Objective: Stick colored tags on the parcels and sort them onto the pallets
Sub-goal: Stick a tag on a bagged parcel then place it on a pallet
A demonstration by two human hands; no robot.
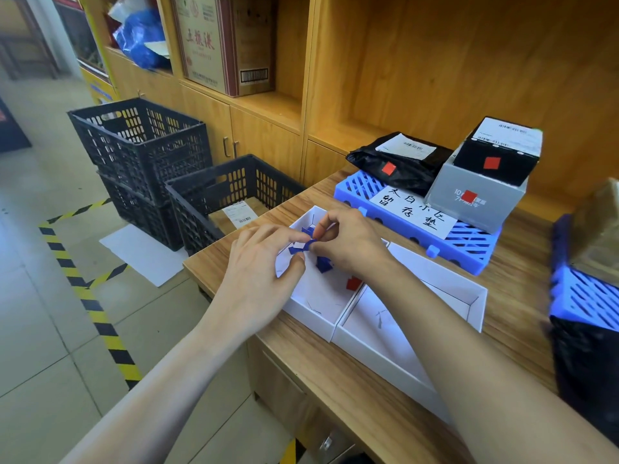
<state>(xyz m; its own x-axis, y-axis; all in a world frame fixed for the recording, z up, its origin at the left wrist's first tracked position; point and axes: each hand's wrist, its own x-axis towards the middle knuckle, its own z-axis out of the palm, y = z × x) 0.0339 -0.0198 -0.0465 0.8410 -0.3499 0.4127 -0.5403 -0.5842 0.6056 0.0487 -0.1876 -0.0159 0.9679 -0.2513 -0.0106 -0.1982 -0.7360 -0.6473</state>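
Both my hands meet over a white tray point(311, 311) of tags on the wooden table. My left hand point(264, 266) and my right hand point(351, 244) pinch a blue tag point(306, 245) between their fingertips. More blue tags point(324, 264) and a red tag point(353, 283) lie in the tray. Behind it a blue pallet point(469, 244) with a handwritten label carries a black bag parcel point(398, 162), a grey box point(475, 199) and a black box point(499, 152), each with a red tag. A second blue pallet point(586, 296) sits at the right edge under a brownish parcel point(599, 226).
A second white tray point(432, 296) sits right of the first. Black crates stand on the floor at left; the nearer crate point(214, 199) holds a labelled cardboard parcel point(239, 214). Wooden shelving point(435, 78) rises behind the table. Yellow-black tape point(100, 316) marks the floor.
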